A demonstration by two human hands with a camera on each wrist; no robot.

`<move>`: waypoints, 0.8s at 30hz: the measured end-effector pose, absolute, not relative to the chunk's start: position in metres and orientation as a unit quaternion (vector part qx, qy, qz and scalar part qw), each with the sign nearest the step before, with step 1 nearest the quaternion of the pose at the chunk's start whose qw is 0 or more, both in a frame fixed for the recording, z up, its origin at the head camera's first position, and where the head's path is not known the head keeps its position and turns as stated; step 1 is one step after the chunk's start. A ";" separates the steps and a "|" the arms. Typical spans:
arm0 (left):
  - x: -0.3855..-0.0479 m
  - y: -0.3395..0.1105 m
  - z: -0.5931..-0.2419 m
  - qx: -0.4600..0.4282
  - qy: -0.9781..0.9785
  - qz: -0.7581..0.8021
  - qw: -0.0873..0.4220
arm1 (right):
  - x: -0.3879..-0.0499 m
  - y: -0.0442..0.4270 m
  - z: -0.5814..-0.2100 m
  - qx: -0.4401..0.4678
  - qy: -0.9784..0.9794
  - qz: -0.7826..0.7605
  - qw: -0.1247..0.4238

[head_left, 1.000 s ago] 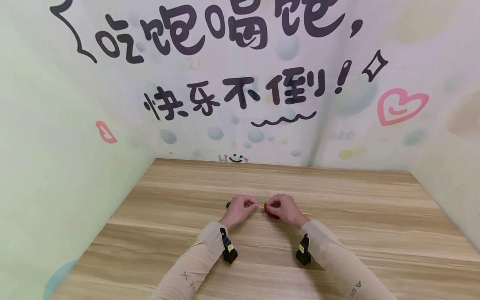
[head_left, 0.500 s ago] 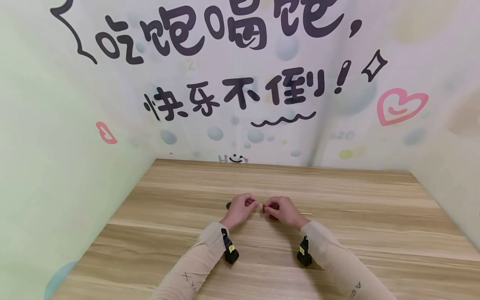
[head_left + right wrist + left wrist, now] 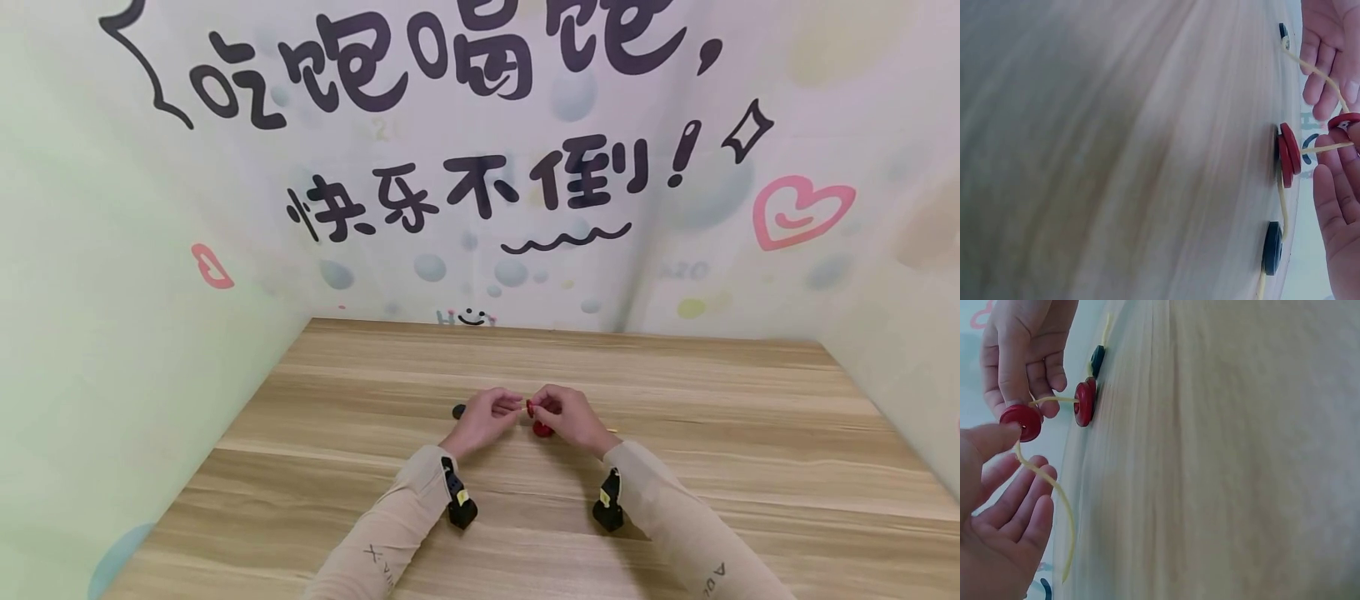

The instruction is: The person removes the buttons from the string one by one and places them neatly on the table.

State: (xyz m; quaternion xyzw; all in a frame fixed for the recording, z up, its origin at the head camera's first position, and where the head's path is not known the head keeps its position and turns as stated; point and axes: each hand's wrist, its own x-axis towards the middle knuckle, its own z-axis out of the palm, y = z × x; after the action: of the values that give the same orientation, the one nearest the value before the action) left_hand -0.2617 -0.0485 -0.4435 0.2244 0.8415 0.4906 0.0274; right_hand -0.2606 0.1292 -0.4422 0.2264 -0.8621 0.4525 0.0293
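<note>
My right hand (image 3: 570,415) pinches a red button (image 3: 1021,423) that has a yellow cord (image 3: 1063,506) through it. Close by on the left, my left hand (image 3: 486,418) has its fingers fairly straight, with the thumb overlapping that button in the left wrist view. Whether the thumb touches it, I cannot tell. The cord's loose tail hangs past the left fingers. Below the hands, more red buttons (image 3: 1288,155) stand together on the cord at the table. A dark button (image 3: 1272,249) is further along it.
Another dark button (image 3: 459,411) lies on the wooden table (image 3: 375,375) beside my left hand. The cord's other end (image 3: 613,431) shows past my right hand. A printed cloth wall (image 3: 465,275) rises behind the table.
The left fingers, pinched together near the cord before, have straightened. My right hand has lifted the red button slightly, and the red buttons beneath now show more clearly.
</note>
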 end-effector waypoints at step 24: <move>-0.249 -0.045 -0.434 0.224 0.826 0.515 0.055 | -0.258 0.129 -0.445 0.214 -0.867 0.448 0.038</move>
State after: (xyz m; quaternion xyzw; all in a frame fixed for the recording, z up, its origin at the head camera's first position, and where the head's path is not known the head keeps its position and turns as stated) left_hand -0.2486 -0.0449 -0.4340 0.2237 0.8260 0.5145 0.0547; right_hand -0.2583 0.1289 -0.4451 0.2136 -0.8671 0.4484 0.0381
